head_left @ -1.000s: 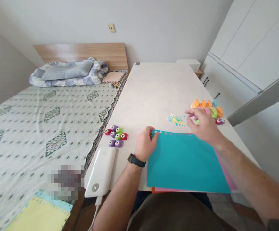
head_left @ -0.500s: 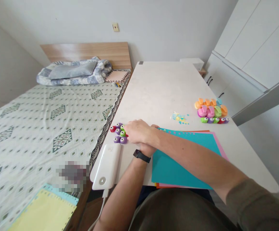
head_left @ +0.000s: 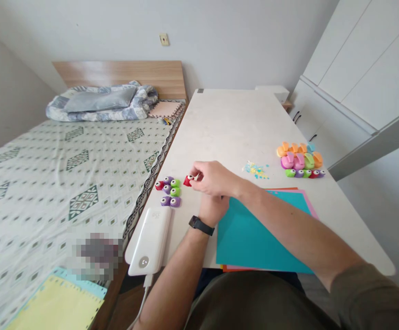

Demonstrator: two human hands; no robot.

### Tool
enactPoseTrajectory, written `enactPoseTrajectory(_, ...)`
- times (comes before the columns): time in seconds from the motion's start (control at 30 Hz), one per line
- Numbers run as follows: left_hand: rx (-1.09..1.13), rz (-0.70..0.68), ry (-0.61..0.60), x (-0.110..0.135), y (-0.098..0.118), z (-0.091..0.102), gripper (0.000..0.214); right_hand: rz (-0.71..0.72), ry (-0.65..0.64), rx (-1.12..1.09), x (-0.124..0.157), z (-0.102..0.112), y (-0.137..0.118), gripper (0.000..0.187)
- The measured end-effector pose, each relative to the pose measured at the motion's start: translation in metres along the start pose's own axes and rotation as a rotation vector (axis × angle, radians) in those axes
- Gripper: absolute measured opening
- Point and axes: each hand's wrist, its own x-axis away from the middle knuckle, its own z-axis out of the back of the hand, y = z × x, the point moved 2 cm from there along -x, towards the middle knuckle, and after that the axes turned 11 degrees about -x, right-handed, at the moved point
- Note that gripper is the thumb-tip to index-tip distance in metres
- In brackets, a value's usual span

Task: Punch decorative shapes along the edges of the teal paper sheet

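Note:
My right hand [head_left: 211, 177] crosses over my left wrist. Its fingers pinch a small red craft punch [head_left: 187, 180] with a white round top, just above the table. Left of it stands a cluster of similar small punches, among them a green punch [head_left: 175, 191] and a purple punch [head_left: 166, 201]. My left hand [head_left: 215, 208], with a black watch [head_left: 201, 225] on the wrist, is at the upper left corner of a blue sheet of paper [head_left: 261, 233]. My right hand and forearm hide its fingers, so its grip does not show.
Bright paper bits [head_left: 256, 169] lie on the white table [head_left: 233, 123]. Larger orange and pink punches [head_left: 298, 160] stand in rows on the right. A white power bank [head_left: 151, 240] with a cable lies at the left edge. Punched yellow paper [head_left: 58, 302] rests on the bed [head_left: 110, 174].
My right hand has moved up and slightly right from the punch cluster, with the red punch now visible in its fingers. My left hand's fingertips no longer show at the paper's top edge.

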Motion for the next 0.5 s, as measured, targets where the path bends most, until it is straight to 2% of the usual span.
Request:
enactPoseTrajectory(0.13,-0.044,0.03,-0.1,0.001,0.007,0.011,0.02,-0.108,0.047,-0.585,0.038,0.042,0.017,0.023)
enactPoseTrajectory(0.2,-0.026,0.022,-0.108,0.001,0.01,0.015,0.02,-0.125,0.053,-0.745,0.061,0.063,0.028,0.027)
enactPoseTrajectory(0.33,0.039,0.032,-0.128,0.001,0.012,0.019,0.021,-0.151,0.09,-0.801,0.107,0.107,0.052,0.036)
enactPoseTrajectory(0.5,0.061,0.068,-0.123,0.0,0.01,0.019,0.022,-0.232,0.306,-0.678,0.16,0.156,0.089,0.033)
